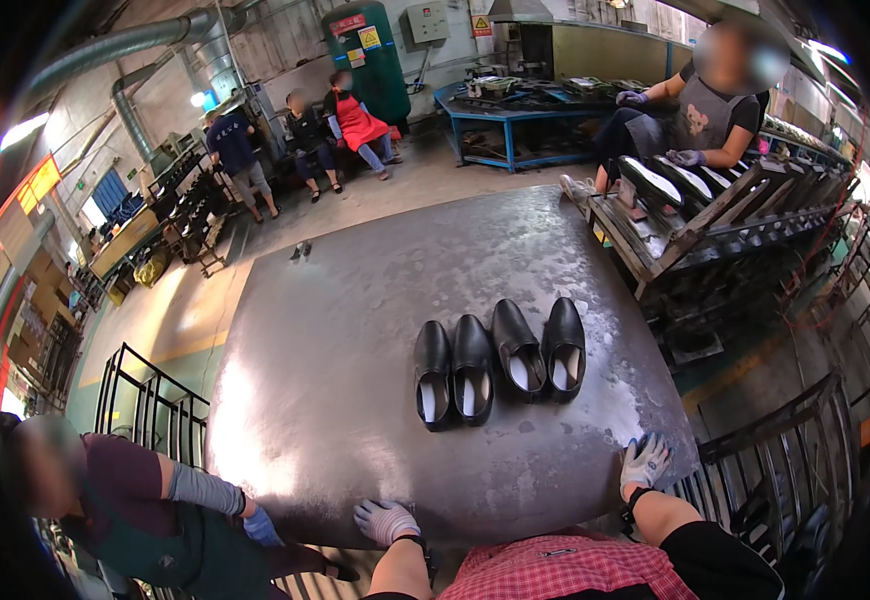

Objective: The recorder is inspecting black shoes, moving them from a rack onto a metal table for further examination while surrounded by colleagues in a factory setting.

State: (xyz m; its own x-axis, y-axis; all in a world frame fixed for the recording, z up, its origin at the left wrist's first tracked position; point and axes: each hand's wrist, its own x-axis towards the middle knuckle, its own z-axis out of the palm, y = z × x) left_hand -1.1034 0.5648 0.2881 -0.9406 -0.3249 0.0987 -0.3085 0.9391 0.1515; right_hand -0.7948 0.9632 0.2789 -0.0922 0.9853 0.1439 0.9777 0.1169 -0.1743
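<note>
Both my hands wear pale grey work gloves and hold nothing. My left hand (pixel 387 521) lies on the near edge of a grey metal table (pixel 335 380), fingers stretched out. At the table's near right corner rests my right hand (pixel 645 462), its fingers spread on the edge. Two pairs of black slip-on shoes stand upright ahead of my hands, toes pointing away: a left pair (pixel 453 370) and a right pair (pixel 539 350). Light insoles show in their openings. Neither hand touches the shoes.
A person in a dark apron (pixel 195 535) stands at the near left corner. Across the table's far right, a gloved worker (pixel 705 130) sits beside a rack of shoe parts (pixel 685 220). Black metal racks (pixel 155 400) flank the table. Behind are a blue workbench (pixel 505 125) and several people.
</note>
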